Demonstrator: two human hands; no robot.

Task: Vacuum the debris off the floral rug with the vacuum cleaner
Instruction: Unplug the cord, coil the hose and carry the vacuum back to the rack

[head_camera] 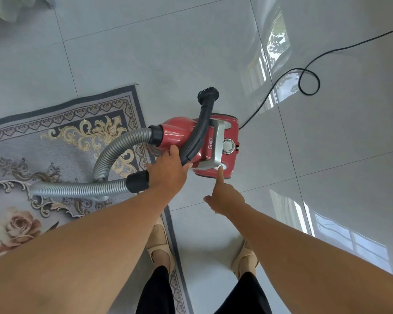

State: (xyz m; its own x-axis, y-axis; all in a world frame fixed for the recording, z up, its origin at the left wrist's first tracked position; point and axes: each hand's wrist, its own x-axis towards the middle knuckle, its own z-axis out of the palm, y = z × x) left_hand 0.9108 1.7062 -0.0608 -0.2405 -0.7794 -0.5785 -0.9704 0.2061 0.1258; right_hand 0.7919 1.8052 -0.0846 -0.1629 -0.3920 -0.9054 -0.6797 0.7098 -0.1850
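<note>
A red canister vacuum cleaner [182, 134] with a silver carry handle sits on the tiled floor just right of the floral rug [55, 150]. Its grey ribbed hose [109, 155] loops over the rug's corner. My left hand [167, 171] is closed around the black curved wand handle [197, 137], whose round brush nozzle [208, 94] points away from me above the canister. My right hand [222, 198] holds nothing; its index finger is stretched out and its tip touches a silver button at the canister's near right corner. No debris is discernible on the rug.
A black power cord [304, 73] runs from the vacuum's back across the glossy grey tiles, with a loop at the upper right. My feet in beige shoes [159, 243] stand at the rug's right edge. Pale objects lie at the top left corner.
</note>
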